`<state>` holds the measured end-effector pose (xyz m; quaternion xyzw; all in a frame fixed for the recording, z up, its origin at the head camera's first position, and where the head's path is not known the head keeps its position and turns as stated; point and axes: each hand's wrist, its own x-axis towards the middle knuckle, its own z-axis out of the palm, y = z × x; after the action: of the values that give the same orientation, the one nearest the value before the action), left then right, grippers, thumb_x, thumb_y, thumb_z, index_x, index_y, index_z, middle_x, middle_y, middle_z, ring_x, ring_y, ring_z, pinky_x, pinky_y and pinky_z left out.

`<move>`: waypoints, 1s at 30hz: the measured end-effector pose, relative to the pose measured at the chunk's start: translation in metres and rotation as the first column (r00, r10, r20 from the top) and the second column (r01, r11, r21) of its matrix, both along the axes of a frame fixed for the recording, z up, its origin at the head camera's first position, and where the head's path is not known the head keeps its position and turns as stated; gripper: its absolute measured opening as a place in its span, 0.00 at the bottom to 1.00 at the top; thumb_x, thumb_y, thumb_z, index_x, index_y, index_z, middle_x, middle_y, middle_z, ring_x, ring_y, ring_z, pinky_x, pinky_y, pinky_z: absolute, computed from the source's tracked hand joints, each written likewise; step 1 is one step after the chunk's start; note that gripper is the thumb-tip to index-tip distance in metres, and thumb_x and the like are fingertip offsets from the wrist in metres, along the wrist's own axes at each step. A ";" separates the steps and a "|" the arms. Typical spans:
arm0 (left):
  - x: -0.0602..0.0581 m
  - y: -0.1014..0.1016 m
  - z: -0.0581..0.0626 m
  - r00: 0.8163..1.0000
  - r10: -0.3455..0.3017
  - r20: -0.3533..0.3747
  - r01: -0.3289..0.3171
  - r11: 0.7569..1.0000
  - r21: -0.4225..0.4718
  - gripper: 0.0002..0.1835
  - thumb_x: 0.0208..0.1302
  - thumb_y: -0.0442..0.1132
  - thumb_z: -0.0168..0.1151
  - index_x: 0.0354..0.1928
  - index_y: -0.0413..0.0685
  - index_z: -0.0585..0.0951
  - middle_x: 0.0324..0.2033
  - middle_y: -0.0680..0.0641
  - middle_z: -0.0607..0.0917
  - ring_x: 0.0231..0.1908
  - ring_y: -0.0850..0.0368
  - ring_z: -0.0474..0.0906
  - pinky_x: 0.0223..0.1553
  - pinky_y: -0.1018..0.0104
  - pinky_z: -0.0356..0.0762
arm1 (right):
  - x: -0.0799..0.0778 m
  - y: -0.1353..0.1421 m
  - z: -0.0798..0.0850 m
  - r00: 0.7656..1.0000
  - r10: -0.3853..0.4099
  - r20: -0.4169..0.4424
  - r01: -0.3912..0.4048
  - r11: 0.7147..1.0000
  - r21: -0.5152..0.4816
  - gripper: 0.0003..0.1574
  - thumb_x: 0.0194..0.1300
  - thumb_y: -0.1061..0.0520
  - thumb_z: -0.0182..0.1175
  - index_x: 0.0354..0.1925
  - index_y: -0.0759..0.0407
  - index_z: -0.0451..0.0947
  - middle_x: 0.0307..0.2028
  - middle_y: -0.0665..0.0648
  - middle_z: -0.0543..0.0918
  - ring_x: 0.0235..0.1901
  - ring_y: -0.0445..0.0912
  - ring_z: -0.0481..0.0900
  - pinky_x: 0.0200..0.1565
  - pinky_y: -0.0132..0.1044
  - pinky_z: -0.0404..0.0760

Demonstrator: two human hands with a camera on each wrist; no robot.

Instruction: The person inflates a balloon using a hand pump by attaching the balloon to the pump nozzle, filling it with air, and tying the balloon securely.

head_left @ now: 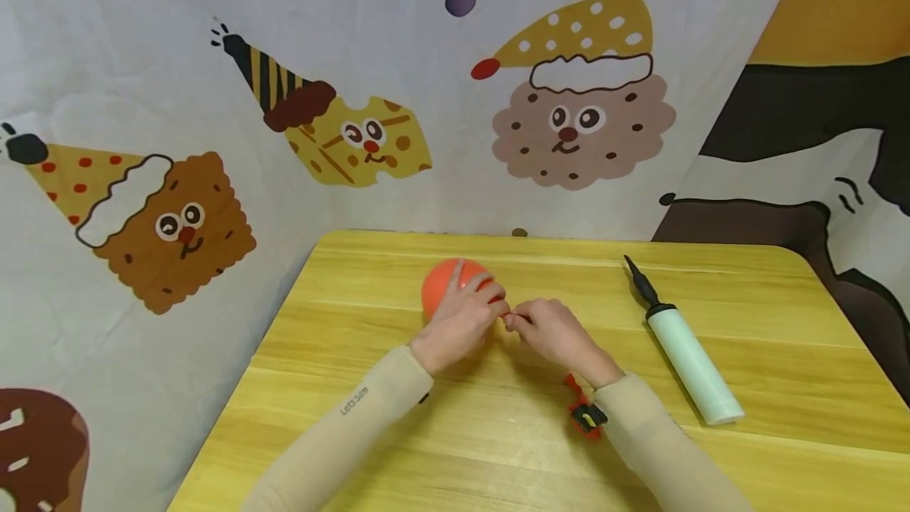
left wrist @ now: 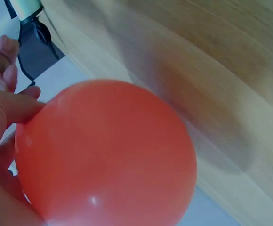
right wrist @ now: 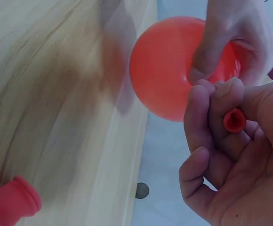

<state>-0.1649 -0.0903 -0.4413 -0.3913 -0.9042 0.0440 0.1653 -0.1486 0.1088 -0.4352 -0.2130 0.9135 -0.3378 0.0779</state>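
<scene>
An inflated orange-red balloon [head_left: 442, 291] is held over the far middle of the table. My left hand [head_left: 465, 310] grips it near the neck, with fingers spread over its side; in the left wrist view the thumb presses into the balloon [left wrist: 108, 155]. Close beside it, my right hand [head_left: 554, 330] pinches the balloon's stretched neck between thumb and fingers. The right wrist view shows the neck's rolled, round mouth [right wrist: 234, 120] poking out among the curled fingers of that hand.
A pale green hand pump [head_left: 693, 362] with a black nozzle lies on the right of the wooden table [head_left: 341, 425]. A limp red balloon [head_left: 584, 409] with a black and yellow print lies by the right forearm. A cartoon-printed cloth [head_left: 441, 204] hangs behind.
</scene>
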 end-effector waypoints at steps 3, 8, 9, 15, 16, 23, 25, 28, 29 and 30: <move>-0.005 -0.008 -0.002 1.000 0.027 0.011 -0.027 0.999 0.027 0.12 0.63 0.34 0.71 0.46 0.59 0.89 0.51 0.54 0.84 0.63 0.47 0.73 0.71 0.28 0.54 | 0.005 0.005 0.003 1.000 0.011 0.008 -0.011 1.000 -0.023 0.14 0.78 0.55 0.59 0.33 0.54 0.85 0.18 0.49 0.78 0.15 0.40 0.66 0.22 0.33 0.66; -0.012 -0.026 -0.005 0.997 0.075 -0.001 -0.075 0.994 0.081 0.11 0.64 0.32 0.71 0.44 0.57 0.89 0.50 0.54 0.85 0.63 0.47 0.73 0.71 0.26 0.51 | 0.014 0.014 0.008 1.000 0.003 0.031 -0.002 0.999 -0.037 0.11 0.78 0.55 0.59 0.35 0.52 0.83 0.18 0.49 0.77 0.14 0.41 0.63 0.19 0.33 0.64; -0.012 -0.028 -0.006 0.997 0.071 -0.006 -0.070 0.994 0.081 0.11 0.63 0.32 0.71 0.44 0.57 0.89 0.50 0.54 0.85 0.63 0.47 0.73 0.71 0.26 0.51 | 0.015 0.015 0.008 1.000 0.004 0.026 -0.003 0.999 -0.033 0.11 0.78 0.55 0.60 0.35 0.52 0.83 0.18 0.48 0.76 0.14 0.40 0.63 0.19 0.33 0.64; -0.008 -0.022 -0.013 0.999 0.003 0.036 -0.003 1.000 0.009 0.12 0.65 0.35 0.71 0.49 0.57 0.89 0.54 0.58 0.86 0.69 0.49 0.69 0.73 0.30 0.48 | 0.013 0.012 0.005 0.999 0.045 -0.017 -0.045 0.999 -0.007 0.11 0.78 0.54 0.59 0.36 0.54 0.83 0.18 0.44 0.73 0.15 0.38 0.64 0.22 0.33 0.67; -0.007 -0.019 -0.013 0.998 0.004 0.063 -0.004 1.000 0.009 0.13 0.66 0.37 0.71 0.51 0.57 0.88 0.55 0.59 0.86 0.70 0.50 0.68 0.74 0.30 0.46 | 0.012 0.011 0.004 0.999 0.047 -0.015 -0.047 0.999 -0.005 0.11 0.78 0.55 0.59 0.37 0.55 0.84 0.18 0.44 0.73 0.15 0.38 0.64 0.22 0.33 0.67; 0.000 -0.001 -0.010 0.960 0.033 0.277 -0.050 0.997 0.053 0.15 0.72 0.46 0.66 0.58 0.61 0.85 0.57 0.61 0.85 0.75 0.51 0.60 0.75 0.31 0.33 | 0.006 0.007 -0.005 0.999 0.021 -0.038 -0.020 1.000 0.023 0.12 0.77 0.58 0.60 0.35 0.57 0.84 0.17 0.44 0.73 0.16 0.38 0.66 0.23 0.32 0.67; 0.002 0.001 -0.009 0.947 0.043 0.318 -0.062 0.997 0.049 0.16 0.75 0.49 0.63 0.61 0.63 0.83 0.57 0.61 0.85 0.76 0.51 0.58 0.75 0.31 0.30 | 0.005 0.005 -0.007 0.998 0.027 -0.061 -0.025 0.999 0.029 0.12 0.77 0.58 0.60 0.35 0.58 0.85 0.18 0.44 0.73 0.17 0.38 0.66 0.24 0.33 0.68; 0.004 0.002 -0.011 0.951 0.060 0.303 -0.071 0.997 0.024 0.16 0.77 0.51 0.60 0.62 0.67 0.83 0.55 0.64 0.86 0.77 0.53 0.58 0.76 0.33 0.29 | 0.005 0.001 -0.008 0.995 0.032 -0.090 -0.028 0.999 0.045 0.12 0.76 0.58 0.61 0.35 0.60 0.85 0.19 0.44 0.73 0.18 0.38 0.67 0.24 0.33 0.69; 0.005 0.002 -0.012 0.955 0.063 0.290 -0.072 0.997 0.018 0.15 0.77 0.50 0.61 0.61 0.67 0.83 0.54 0.64 0.87 0.76 0.53 0.58 0.76 0.34 0.29 | 0.005 0.000 -0.008 0.995 0.031 -0.095 -0.026 0.998 0.053 0.12 0.76 0.58 0.61 0.34 0.60 0.85 0.19 0.44 0.73 0.18 0.38 0.67 0.24 0.33 0.69; 0.006 0.003 -0.012 0.960 0.063 0.274 -0.069 0.997 0.015 0.13 0.76 0.48 0.62 0.58 0.67 0.84 0.52 0.65 0.87 0.76 0.54 0.60 0.76 0.35 0.29 | 0.005 -0.001 -0.009 0.995 0.029 -0.099 -0.023 0.998 0.060 0.12 0.76 0.57 0.61 0.34 0.60 0.85 0.18 0.44 0.72 0.18 0.38 0.67 0.24 0.33 0.69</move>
<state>-0.1591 -0.0877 -0.4537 -0.3612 -0.9314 -0.0159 0.0422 -0.1437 0.1076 -0.4439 -0.2390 0.9230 -0.2986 0.0429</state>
